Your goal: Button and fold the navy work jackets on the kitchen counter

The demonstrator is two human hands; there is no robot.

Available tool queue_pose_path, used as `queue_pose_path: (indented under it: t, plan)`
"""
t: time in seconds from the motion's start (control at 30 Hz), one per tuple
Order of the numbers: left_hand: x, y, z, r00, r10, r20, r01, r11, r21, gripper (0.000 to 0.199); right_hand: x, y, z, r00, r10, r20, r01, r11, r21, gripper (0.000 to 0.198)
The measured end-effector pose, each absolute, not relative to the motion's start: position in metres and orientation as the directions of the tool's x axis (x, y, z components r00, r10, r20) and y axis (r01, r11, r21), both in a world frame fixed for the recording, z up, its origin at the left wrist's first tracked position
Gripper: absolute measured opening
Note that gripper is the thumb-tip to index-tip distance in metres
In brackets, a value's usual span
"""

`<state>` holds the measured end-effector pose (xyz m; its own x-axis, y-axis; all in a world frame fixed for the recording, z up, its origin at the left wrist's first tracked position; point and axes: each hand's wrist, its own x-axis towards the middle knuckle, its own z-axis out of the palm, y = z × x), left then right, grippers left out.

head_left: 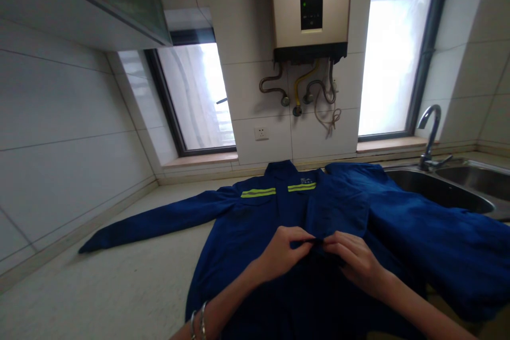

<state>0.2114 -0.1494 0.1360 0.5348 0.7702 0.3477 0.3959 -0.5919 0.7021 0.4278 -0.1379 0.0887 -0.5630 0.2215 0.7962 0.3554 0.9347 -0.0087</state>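
Note:
A dark blue work jacket [247, 228] with yellow-green reflective strips on its chest lies spread on the countertop, collar towards the wall. One sleeve stretches out to the left; the other seems folded over the front. Above the jacket's lower middle, my left hand [289, 249] pinches a bit of the blue cloth between thumb and fingers. Close beside it, my right hand [353, 256] also grips the cloth, fingertips nearly meeting those of the left. Whether they hold an edge, a cuff or a button is too dark to tell.
More blue cloth [430, 239] lies to the right, reaching the steel sink [496, 204] with its faucet [428, 138]. The pale countertop [131, 287] runs along the left wall. A water heater [311, 5] with pipes hangs on the back wall between two windows.

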Motion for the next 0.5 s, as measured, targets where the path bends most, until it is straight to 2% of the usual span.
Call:
queue_pose_path:
  t: [0.3, 0.5]
  plan:
    - [0.2097, -0.1514, 0.1373, 0.638, 0.702, 0.315, 0.447, -0.671, 0.591, 0.027, 0.4286, -0.1394, 0.0851, -0.55, 0.238, 0.8, 0.427, 0.904, 0.025, 0.025]
    - [0.2058, -0.1484, 0.1358, 0.688, 0.645, 0.331, 0.443, -0.736, 0.512, 0.028, 0.4265, -0.1411, 0.0879, -0.556, 0.288, 0.779, 0.358, 0.93, -0.088, 0.032]
